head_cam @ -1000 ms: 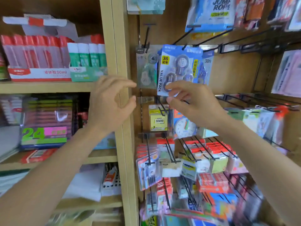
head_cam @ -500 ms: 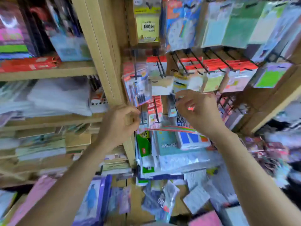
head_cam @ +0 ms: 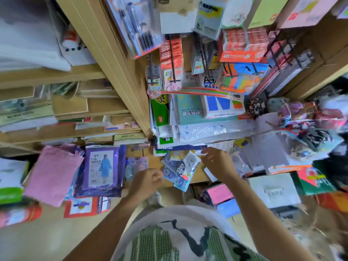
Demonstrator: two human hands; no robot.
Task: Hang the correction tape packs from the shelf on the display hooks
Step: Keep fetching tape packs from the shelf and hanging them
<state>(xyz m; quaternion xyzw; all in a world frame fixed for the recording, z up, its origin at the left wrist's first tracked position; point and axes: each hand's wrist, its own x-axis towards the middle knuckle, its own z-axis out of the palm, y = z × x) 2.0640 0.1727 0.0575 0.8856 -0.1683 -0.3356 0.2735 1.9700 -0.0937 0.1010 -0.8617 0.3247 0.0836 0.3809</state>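
Several blue correction tape packs [head_cam: 179,167] lie in a loose pile on the low wooden shelf [head_cam: 156,161], below the hanging goods. My right hand [head_cam: 218,162] hovers just right of the pile with fingers spread, touching nothing that I can see. My left hand [head_cam: 147,182] is to the left and slightly nearer, fingers curled loosely, holding nothing. Black display hooks [head_cam: 172,59] with hanging stationery fill the top of the view; the hook with correction tape is out of view.
A purple raincoat pack [head_cam: 101,170] and a pink pack [head_cam: 52,174] lie left of the pile. Stacked paper goods [head_cam: 199,110] sit behind it. A wooden upright [head_cam: 113,59] divides the left shelves from the hook wall. Boxes and bags crowd the right.
My view has swung down from the hooks to the low shelf. Both hands dropped from the hung value pack to the pile of packs; the right hand has let go of it.
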